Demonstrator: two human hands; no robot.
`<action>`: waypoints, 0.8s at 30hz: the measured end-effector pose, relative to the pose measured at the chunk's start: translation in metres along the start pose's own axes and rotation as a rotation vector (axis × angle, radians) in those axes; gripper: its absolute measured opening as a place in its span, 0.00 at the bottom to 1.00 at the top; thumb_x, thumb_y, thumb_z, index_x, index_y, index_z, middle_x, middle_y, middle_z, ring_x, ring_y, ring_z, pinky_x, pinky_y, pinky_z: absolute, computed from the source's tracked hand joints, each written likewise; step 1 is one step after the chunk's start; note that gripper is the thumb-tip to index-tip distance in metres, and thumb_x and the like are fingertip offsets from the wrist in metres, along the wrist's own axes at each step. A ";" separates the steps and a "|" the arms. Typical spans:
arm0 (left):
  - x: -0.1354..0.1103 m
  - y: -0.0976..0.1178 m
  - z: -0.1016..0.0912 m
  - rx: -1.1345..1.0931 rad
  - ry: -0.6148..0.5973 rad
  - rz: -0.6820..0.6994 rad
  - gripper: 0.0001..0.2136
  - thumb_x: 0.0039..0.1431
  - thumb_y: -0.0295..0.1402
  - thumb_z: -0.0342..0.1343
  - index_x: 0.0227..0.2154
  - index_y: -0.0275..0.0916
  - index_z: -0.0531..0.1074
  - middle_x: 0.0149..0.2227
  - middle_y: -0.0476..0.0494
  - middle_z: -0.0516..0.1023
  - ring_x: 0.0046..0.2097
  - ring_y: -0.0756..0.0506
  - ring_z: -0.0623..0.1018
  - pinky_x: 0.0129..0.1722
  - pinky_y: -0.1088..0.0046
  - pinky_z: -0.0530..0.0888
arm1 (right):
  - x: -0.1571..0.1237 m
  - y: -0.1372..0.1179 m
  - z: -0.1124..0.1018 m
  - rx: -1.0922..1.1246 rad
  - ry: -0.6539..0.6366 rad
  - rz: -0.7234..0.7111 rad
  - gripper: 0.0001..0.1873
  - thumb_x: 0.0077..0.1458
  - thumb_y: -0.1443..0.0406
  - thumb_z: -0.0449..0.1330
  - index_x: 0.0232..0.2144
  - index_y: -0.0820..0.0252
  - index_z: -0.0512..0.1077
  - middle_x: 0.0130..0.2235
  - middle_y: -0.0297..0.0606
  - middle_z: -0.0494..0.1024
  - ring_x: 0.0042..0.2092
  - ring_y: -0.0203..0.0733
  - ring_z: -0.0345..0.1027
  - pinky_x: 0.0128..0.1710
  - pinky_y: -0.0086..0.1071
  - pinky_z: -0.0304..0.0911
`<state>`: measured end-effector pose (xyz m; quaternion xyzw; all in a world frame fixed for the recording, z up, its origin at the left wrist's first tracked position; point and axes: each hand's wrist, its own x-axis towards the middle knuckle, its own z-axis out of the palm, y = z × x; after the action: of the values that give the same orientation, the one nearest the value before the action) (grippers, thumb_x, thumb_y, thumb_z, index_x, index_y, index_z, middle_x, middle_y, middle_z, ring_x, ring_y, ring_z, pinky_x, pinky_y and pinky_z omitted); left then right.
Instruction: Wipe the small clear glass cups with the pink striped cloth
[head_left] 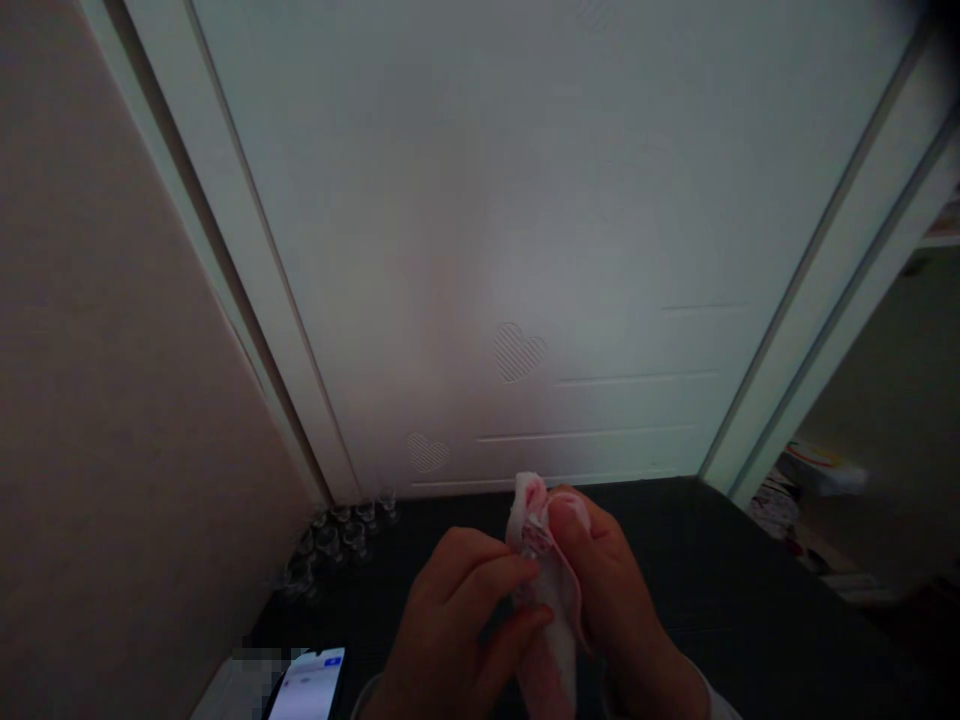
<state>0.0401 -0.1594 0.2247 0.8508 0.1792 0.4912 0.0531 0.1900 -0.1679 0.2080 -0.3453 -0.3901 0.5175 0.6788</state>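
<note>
A pink and white cloth hangs down from my hands in front of me. My right hand is closed on the upper part of it, thumb pressed over a fold. Within the folds shows a small clear glass, partly covered by the cloth. My left hand has its fingertips and thumb curled in at the glass and the cloth's left side. How firmly those fingers pinch is hard to see in the dim light.
Several small stemmed glasses stand on the dark table at the back left. A lit phone lies near the left edge. Behind the table is a white panel with embossed hearts. Blurred items sit beyond the right edge.
</note>
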 end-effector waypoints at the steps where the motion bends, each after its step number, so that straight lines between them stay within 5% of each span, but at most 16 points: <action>1: 0.000 0.000 0.000 0.003 0.006 0.002 0.08 0.70 0.37 0.53 0.40 0.39 0.73 0.33 0.45 0.78 0.35 0.49 0.79 0.35 0.79 0.77 | 0.000 -0.001 0.000 -0.015 0.004 -0.007 0.30 0.44 0.39 0.68 0.20 0.59 0.66 0.20 0.26 0.61 0.22 0.31 0.48 0.20 0.26 0.50; 15: -0.003 -0.006 0.003 0.011 0.087 0.038 0.05 0.68 0.33 0.56 0.44 0.40 0.71 0.34 0.44 0.81 0.35 0.48 0.82 0.35 0.79 0.80 | 0.001 0.003 0.004 -0.021 0.105 -0.094 0.32 0.43 0.37 0.66 0.19 0.55 0.62 0.19 0.26 0.58 0.22 0.33 0.47 0.19 0.27 0.51; 24: -0.014 -0.011 0.003 0.046 0.046 0.008 0.09 0.69 0.32 0.54 0.50 0.42 0.70 0.42 0.42 0.85 0.42 0.46 0.84 0.45 0.74 0.80 | -0.001 -0.002 0.005 -0.022 0.089 -0.149 0.34 0.40 0.35 0.66 0.19 0.55 0.61 0.18 0.24 0.55 0.20 0.31 0.43 0.17 0.26 0.49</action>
<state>0.0331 -0.1538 0.2088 0.8410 0.1882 0.5065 0.0275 0.1865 -0.1691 0.2118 -0.3456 -0.3898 0.4455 0.7282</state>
